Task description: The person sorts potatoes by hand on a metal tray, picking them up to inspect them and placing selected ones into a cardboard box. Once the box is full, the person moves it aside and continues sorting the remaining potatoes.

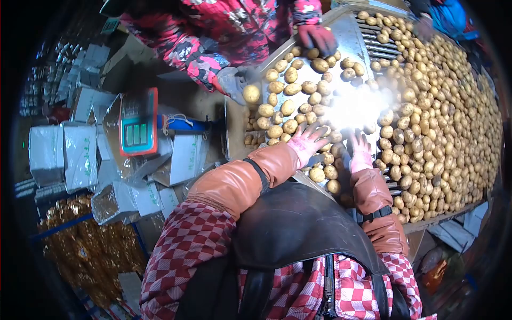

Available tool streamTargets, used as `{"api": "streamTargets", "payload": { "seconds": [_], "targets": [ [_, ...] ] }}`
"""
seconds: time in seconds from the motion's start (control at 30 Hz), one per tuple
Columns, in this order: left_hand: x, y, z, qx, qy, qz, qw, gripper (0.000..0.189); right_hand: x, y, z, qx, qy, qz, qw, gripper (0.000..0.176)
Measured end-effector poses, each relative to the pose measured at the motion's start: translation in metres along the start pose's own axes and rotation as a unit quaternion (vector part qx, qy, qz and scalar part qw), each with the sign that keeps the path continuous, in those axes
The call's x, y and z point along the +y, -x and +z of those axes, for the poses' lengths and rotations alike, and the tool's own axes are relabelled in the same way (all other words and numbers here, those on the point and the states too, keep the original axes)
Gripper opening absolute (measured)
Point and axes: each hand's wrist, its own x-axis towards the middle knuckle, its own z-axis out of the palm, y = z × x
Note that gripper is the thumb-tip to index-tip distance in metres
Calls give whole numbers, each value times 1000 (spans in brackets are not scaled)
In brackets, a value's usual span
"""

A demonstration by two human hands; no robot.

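The left hand [308,144] is lying open, palm down with fingers spread, and the right hand [361,152] is also opening flat, its fingers apart; whether either palm is covering a potato, I cannot tell. Loose potatoes [290,74] are lying on the metal tray [346,32], sitting from ten to twelve o'clock of the left hand, with more at five o'clock. From one to four o'clock of the right hand, a large heap of potatoes [442,122] is spreading.

A white glare [357,106] is hiding the tray's middle at twelve o'clock of the right hand. At the picture's one o'clock, a person in blue [450,18] is being cut off by the edge, and the dark rim is swallowing the corners.

Two gloved hands of one co-worker [229,21] are showing at eleven and twelve o'clock, one potato sitting at the lower glove [233,82]. One scale [138,128] is standing at nine o'clock. The potatoes are lying too thickly for counting.
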Motion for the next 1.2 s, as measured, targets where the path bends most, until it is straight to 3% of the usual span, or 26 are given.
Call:
{"api": "streamTargets", "payload": {
  "seconds": [0.1,0.17,0.23,0.3,0.33,0.37,0.43,0.5,0.53,0.57,0.6,0.63,0.7,0.73,0.77,0.87,0.9,0.97,1.0,1.1,1.2],
  "targets": [
    [2,-5,-6,25,-6,78,997,66,0,31,-9,-53,37,-29,997,63],
    [-1,-13,-4,17,1,123,992,67,-1,46,-19,-68,-47,-19,996,59],
    [-8,-24,-23,-132,-142,115,974,67,7,65,-25,-37,-57,-17,998,54],
    [-28,-19,-55,-102,-58,35,992,63,9,84,-45,-7,-162,22,986,53],
    [-46,-16,-47,-50,-50,12,997,62,16,94,-50,39,-232,35,971,43],
    [-65,-13,-32,2,-41,-13,999,61,24,109,-47,41,-308,175,934,35],
    [-89,-2,-22,40,-65,-107,991,61,52,130,-33,59,-358,301,882,25],
    [-80,9,-39,79,-28,-115,990,58,64,144,-48,-70,-340,432,832,29],
    [-75,8,-34,105,-34,-128,986,59,55,139,-68,-149,-227,437,858,38],
    [-67,7,-28,130,-40,-141,981,60,52,138,-59,-148,-230,438,856,38],
    [-55,2,-24,37,-125,-104,986,62,51,137,-45,-185,-222,405,868,42],
    [-46,-1,-22,36,-125,-103,986,62,41,131,-46,-221,-212,371,877,47],
    [-37,-4,-22,-16,-19,218,976,56,15,113,-42,-217,-101,251,938,51],
    [-43,-17,-34,-13,-173,231,957,58,4,99,-44,-242,-122,233,934,50],
    [-47,-20,-48,-76,-102,109,986,59,-5,87,-47,-265,-144,216,928,49],
    [-71,-15,-45,38,-21,-96,994,50,-13,73,-51,-320,-243,140,905,45],
    [-72,-20,-47,40,-24,-97,994,50,-9,74,-43,-319,-243,137,906,45],
    [-77,-41,-59,124,-10,-133,983,44,-1,71,-19,-223,-382,29,897,46],
    [-68,-55,-76,91,-24,-139,986,45,-9,69,-26,-199,-445,75,870,43],
    [-85,-120,-81,160,16,-97,982,49,-5,53,-32,-220,-468,110,849,42],
    [-102,-179,-79,167,-8,-175,970,46,2,48,-33,-183,-499,149,834,41]
  ]
}}
